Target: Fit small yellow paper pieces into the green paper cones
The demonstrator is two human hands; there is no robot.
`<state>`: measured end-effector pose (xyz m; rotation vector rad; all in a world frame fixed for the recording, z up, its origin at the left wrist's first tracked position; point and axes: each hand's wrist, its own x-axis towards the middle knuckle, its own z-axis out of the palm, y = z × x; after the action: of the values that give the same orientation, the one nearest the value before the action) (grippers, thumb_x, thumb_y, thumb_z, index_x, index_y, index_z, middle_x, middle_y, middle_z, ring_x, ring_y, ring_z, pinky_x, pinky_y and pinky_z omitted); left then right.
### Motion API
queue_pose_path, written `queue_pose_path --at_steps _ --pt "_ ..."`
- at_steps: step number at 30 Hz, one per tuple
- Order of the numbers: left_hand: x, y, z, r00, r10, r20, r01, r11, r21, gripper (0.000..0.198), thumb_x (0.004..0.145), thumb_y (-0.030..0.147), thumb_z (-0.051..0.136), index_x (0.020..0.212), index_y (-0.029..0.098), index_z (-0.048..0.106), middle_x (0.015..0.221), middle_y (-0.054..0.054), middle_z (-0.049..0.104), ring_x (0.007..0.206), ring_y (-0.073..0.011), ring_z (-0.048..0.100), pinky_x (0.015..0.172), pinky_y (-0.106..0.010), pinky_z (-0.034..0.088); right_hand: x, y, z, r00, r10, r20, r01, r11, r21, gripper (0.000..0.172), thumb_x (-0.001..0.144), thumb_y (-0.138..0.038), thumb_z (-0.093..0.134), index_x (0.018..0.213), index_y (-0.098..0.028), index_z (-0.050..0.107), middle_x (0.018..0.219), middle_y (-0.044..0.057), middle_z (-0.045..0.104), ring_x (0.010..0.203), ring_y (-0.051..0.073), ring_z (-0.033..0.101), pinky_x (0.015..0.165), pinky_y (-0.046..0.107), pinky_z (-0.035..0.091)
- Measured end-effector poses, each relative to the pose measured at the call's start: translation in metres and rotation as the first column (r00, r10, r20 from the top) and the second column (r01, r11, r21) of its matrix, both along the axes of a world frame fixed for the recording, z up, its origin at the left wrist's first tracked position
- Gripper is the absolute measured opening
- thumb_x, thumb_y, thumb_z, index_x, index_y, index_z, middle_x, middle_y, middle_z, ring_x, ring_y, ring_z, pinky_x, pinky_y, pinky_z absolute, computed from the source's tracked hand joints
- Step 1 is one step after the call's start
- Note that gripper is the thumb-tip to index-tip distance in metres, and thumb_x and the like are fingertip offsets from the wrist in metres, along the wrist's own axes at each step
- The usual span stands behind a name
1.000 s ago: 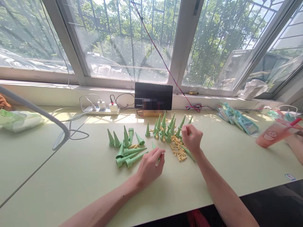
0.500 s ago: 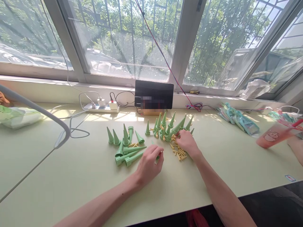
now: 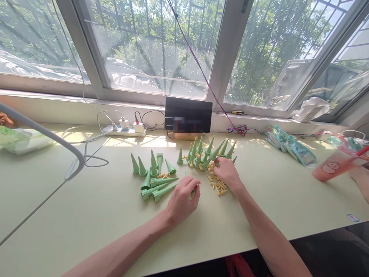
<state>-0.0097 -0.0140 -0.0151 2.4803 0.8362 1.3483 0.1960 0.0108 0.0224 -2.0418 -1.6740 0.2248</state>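
Note:
My left hand (image 3: 183, 194) is closed in a pinch around a green plastic cone spike (image 3: 186, 174), whose tip shows above the fingers. The rest of that cone is mostly hidden by the hand. My right hand (image 3: 229, 172) reaches in at the edge of the right-hand group of upright green cones (image 3: 199, 145), its fingers bent together. Whatever sits between those fingertips is hidden. Just below them lies a loose heap of small yellow pegs (image 3: 219, 188). Left of my left hand, several green cones (image 3: 161, 189) lie on their sides, and others (image 3: 135, 165) stand point up.
A tablet (image 3: 188, 115) leans at the back of the table (image 3: 86, 215). Behind on the left is a power strip (image 3: 125, 131) with cables. A grey curved tube (image 3: 57, 130) crosses the left side. On the right are bagged packets (image 3: 291, 145), a pink drink cup (image 3: 331, 165) and another person's arm (image 3: 360, 179).
Both hands stay nearly in place. A green cone beside my right fingers has shifted slightly and points a bit more upright. The view has moved a little.

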Motion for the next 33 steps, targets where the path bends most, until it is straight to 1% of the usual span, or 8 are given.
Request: queue_pose_path --at_steps 4,7,12,19,22,25,29,33 --pt "0.0001 0.0001 -0.0005 1.0 -0.001 -0.013 0.001 1.0 0.0 0.013 0.089 0.009 0.047 0.086 0.018 0.056 0.074 -0.002 0.057 0.068 -0.0135 0.053 0.063 -0.025 0.044 0.0001 0.0001 -0.001 0.999 -0.022 -0.037 0.023 0.999 0.035 0.019 0.075 -0.013 0.052 0.089 -0.015 0.064 0.06 0.001 0.058 0.056 0.015 0.052 0.052 0.023 0.033" --pt "0.0 -0.0001 -0.0009 1.0 -0.002 -0.012 0.002 1.0 -0.002 0.013 0.089 0.009 0.047 0.086 0.018 0.056 0.074 -0.002 0.057 0.068 -0.0136 0.053 0.063 -0.025 0.044 -0.0003 0.0 -0.0007 0.994 -0.038 -0.105 0.045 0.997 0.069 0.022 0.073 -0.016 0.054 0.093 -0.016 0.063 0.059 -0.001 0.057 0.053 0.015 0.05 0.052 0.024 0.035" --pt "-0.0003 -0.0001 -0.0014 1.0 -0.007 -0.019 0.007 1.0 -0.006 0.014 0.09 0.009 0.046 0.086 0.018 0.056 0.074 -0.002 0.057 0.068 -0.0135 0.053 0.063 -0.025 0.045 -0.0008 0.001 -0.0005 0.979 -0.047 -0.2 0.069 0.992 0.103 0.018 0.071 -0.026 0.061 0.086 -0.017 0.063 0.055 -0.002 0.055 0.053 0.016 0.05 0.052 0.025 0.037" --pt "0.0001 -0.0012 0.0011 1.0 -0.009 -0.03 0.008 1.0 -0.019 0.015 0.09 0.01 0.045 0.086 0.018 0.057 0.074 -0.002 0.058 0.068 -0.0136 0.053 0.063 -0.026 0.045 -0.0014 0.0005 0.0014 0.965 -0.046 -0.258 0.076 0.991 0.106 0.032 0.07 -0.037 0.066 0.093 -0.015 0.065 0.049 -0.004 0.052 0.05 0.016 0.05 0.052 0.026 0.036" --pt "0.0002 -0.0017 0.0015 0.999 -0.008 -0.033 0.008 1.0 -0.022 0.016 0.09 0.01 0.044 0.085 0.018 0.057 0.074 -0.003 0.057 0.068 -0.0139 0.053 0.063 -0.026 0.045 -0.0021 -0.0004 0.0024 0.961 -0.046 -0.274 0.08 0.99 0.112 0.04 0.072 -0.047 0.068 0.094 -0.014 0.066 0.048 -0.004 0.052 0.049 0.017 0.051 0.052 0.027 0.037" --pt "0.0003 -0.0014 0.0007 0.999 -0.009 -0.031 0.009 1.0 -0.016 0.016 0.09 0.01 0.044 0.085 0.018 0.057 0.073 -0.002 0.057 0.068 -0.0141 0.053 0.063 -0.027 0.045 -0.0023 0.0001 0.0015 0.961 -0.054 -0.273 0.096 0.985 0.141 0.045 0.076 -0.056 0.064 0.092 -0.014 0.067 0.049 -0.002 0.053 0.05 0.018 0.052 0.052 0.028 0.037" --pt "0.0005 -0.0012 -0.0003 1.0 -0.015 -0.024 0.015 1.0 -0.011 0.015 0.09 0.009 0.045 0.086 0.018 0.057 0.074 -0.002 0.057 0.068 -0.014 0.052 0.063 -0.026 0.045 -0.0032 0.0008 0.0 0.961 -0.068 -0.267 0.114 0.981 0.16 0.042 0.083 -0.056 0.058 0.087 -0.014 0.067 0.05 -0.001 0.054 0.05 0.018 0.053 0.052 0.028 0.037" --pt "0.0007 -0.0017 0.0 1.0 -0.016 -0.025 0.016 1.0 -0.012 0.015 0.089 0.009 0.045 0.086 0.018 0.057 0.073 -0.002 0.056 0.068 -0.014 0.052 0.063 -0.026 0.045 -0.0055 -0.0009 0.0013 0.962 -0.06 -0.267 0.104 0.983 0.153 0.038 0.086 -0.052 0.056 0.086 -0.015 0.065 0.05 -0.001 0.054 0.049 0.018 0.052 0.051 0.027 0.037"
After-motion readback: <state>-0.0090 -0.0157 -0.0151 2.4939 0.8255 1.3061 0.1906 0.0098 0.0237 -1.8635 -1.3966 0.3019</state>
